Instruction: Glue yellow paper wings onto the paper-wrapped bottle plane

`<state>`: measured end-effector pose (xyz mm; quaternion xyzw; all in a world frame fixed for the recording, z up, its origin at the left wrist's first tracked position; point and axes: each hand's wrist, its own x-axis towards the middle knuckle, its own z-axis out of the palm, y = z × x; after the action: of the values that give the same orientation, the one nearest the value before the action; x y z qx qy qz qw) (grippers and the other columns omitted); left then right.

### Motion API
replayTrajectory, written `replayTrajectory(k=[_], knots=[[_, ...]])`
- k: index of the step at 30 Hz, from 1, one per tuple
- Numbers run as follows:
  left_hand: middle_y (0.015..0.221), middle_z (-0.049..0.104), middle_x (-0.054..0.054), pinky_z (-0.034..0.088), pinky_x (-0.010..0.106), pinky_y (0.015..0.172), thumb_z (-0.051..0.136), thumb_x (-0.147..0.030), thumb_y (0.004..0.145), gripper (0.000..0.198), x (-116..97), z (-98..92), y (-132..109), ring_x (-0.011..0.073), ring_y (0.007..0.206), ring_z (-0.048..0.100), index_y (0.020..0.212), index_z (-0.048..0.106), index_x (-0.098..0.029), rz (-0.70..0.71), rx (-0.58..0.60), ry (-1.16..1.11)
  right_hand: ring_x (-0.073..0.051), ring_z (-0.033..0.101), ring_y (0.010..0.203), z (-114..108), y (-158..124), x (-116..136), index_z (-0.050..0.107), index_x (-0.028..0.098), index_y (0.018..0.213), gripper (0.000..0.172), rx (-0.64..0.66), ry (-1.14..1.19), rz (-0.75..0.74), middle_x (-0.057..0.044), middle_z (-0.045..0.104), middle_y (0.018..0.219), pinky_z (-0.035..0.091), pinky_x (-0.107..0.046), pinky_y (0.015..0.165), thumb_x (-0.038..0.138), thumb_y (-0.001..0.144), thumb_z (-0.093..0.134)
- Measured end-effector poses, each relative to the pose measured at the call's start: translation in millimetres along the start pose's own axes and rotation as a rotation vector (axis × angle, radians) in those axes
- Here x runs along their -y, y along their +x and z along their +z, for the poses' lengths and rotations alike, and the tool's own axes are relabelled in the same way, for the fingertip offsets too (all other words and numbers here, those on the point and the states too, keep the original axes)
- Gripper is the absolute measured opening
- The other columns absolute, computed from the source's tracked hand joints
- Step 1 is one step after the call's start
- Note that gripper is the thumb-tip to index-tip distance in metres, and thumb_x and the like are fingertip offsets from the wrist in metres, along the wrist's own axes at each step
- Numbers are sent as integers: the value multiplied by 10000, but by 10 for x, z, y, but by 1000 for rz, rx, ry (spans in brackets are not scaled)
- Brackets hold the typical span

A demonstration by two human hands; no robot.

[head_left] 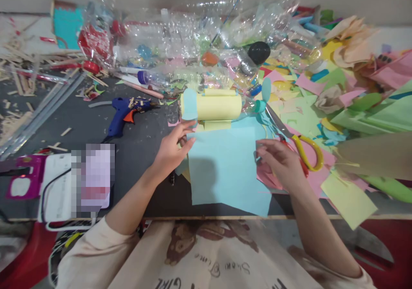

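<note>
Through the head camera, the only view I have, I find the blue sheet flat on the dark tabletop, with a hand at either side. Its lower right corner comes down close to the table's front edge, so I have only a thin margin there. Along its upper edge lies the yellow-wrapped bottle, on its side with its teal cap to the right; a yellow flap reaches down to the sheet.

My left hand is at the sheet's upper left, thumb and forefinger apart, near the bottle's wrapped end. The right hand is well apart from it, fingers bent beside the sheet's right edge; the view is poor there, and I can't tell whether they pinch anything.

My widest room is leftward: bare tabletop runs from the left hand toward the blue glue gun and the phone. Rightward is tighter, with yellow-handled scissors just beside the right hand and paper scraps beyond. Clear plastic bottles crowd the back, and a yellow paper piece overhangs the front edge.
</note>
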<state>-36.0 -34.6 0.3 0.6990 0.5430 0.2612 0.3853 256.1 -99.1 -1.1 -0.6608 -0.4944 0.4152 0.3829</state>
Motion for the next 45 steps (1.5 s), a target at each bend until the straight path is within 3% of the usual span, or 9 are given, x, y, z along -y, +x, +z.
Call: replayTrajectory(k=[4, 10, 15, 20, 26, 29, 32, 37, 45], knots=[[1127, 752, 54, 521, 199, 739, 573, -305, 911, 357, -11, -13, 21, 116, 806, 661, 1254, 636, -228, 30, 38, 18, -264, 689, 1045, 43, 166, 39, 663, 239, 1125, 259, -107, -365, -356, -102, 723, 1131, 566, -467, 914, 331, 886, 626], [1005, 763, 27, 506, 184, 730, 578, -236, 897, 224, -16, -9, 35, 108, 785, 659, 1074, 712, -213, 76, 30, 51, -320, 538, 1337, 306, 232, 93, 491, 205, 1411, 481, 172, -648, -782, -146, 636, 1364, 458, -550, 1100, 296, 945, 570], [846, 744, 9, 481, 191, 643, 581, -252, 893, 209, -3, -18, 34, 105, 676, 615, 1039, 724, -208, 72, -19, 98, -307, 604, 1246, 370, 249, -13, 521, 230, 1381, 423, 85, -620, -779, -118, 693, 1258, 446, -578, 1087, 248, 958, 527], [971, 765, 29, 513, 202, 688, 567, -259, 897, 196, -46, -26, 6, 117, 744, 649, 1012, 720, -217, 89, -31, 103, -227, 689, 837, 311, 301, -36, 656, 226, 1099, 209, 4, -459, -761, -63, 744, 890, 568, -419, 767, 170, 948, 522], [895, 766, 16, 519, 219, 741, 567, -256, 897, 158, -14, -12, -2, 134, 795, 678, 938, 715, -217, 175, -90, 91, -199, 692, 786, 220, 382, 7, 674, 238, 933, 153, -30, -366, -702, -26, 733, 823, 563, -361, 701, 160, 926, 543], [825, 749, 5, 506, 226, 710, 570, -258, 896, 144, 21, -1, 17, 138, 761, 667, 903, 709, -219, 175, -120, 132, -219, 701, 848, 216, 383, 18, 672, 232, 942, 154, -77, -425, -723, -46, 746, 873, 572, -390, 751, 152, 927, 541], [776, 726, -4, 493, 232, 689, 565, -232, 891, 138, 33, 7, 32, 133, 700, 637, 894, 701, -216, 173, -84, 203, -264, 684, 1073, 311, 297, 40, 643, 221, 1155, 244, -73, -540, -799, -107, 747, 1108, 548, -472, 927, 174, 948, 522], [757, 722, -6, 490, 257, 757, 558, -211, 895, 139, 19, 23, 21, 144, 714, 645, 863, 694, -214, 194, -42, 314, -282, 492, 1401, 550, 112, 7, 344, 208, 1522, 541, 180, -758, -848, -142, 584, 1451, 369, -530, 1170, 334, 1006, 446], [967, 765, 18, 517, 231, 767, 510, -294, 948, 213, -107, -167, 15, 152, 853, 692, 981, 707, -219, 104, -80, 213, -328, 483, 1401, 528, 127, -74, 210, 219, 1581, 664, 173, -734, -748, -161, 583, 1424, 316, -621, 1189, 457, 1000, 429]])
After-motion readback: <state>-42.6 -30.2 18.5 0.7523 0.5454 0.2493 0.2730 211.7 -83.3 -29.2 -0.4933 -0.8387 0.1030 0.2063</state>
